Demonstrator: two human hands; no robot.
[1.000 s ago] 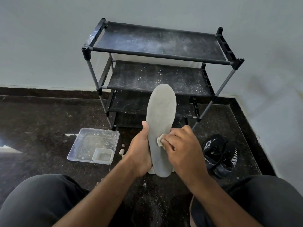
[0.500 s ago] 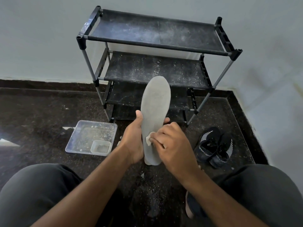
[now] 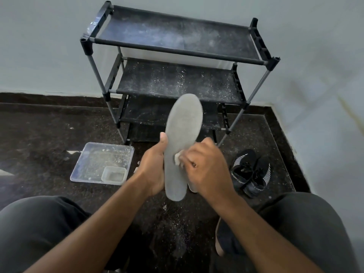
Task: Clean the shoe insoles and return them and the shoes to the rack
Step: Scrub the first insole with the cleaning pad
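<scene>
One insole [image 3: 183, 146] mid-clean, held upright over the floor before the rack [image 3: 177, 48] | left hand [image 3: 152, 170] grip wraps its edge | right hand [image 3: 206, 166] pinches a small white wad [image 3: 177, 160] against it | shoes [image 3: 249, 172] on floor by rack's right foot, rack shelves bare | judged: returns all pending

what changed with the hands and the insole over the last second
Little changed. The right hand kept the small white pad pinched against the insole, shifting only slightly along its middle as it rubs. The left hand kept gripping the insole's left edge, upright. The shoes, the tray and the rack stayed put; the camera moved a little.
</scene>
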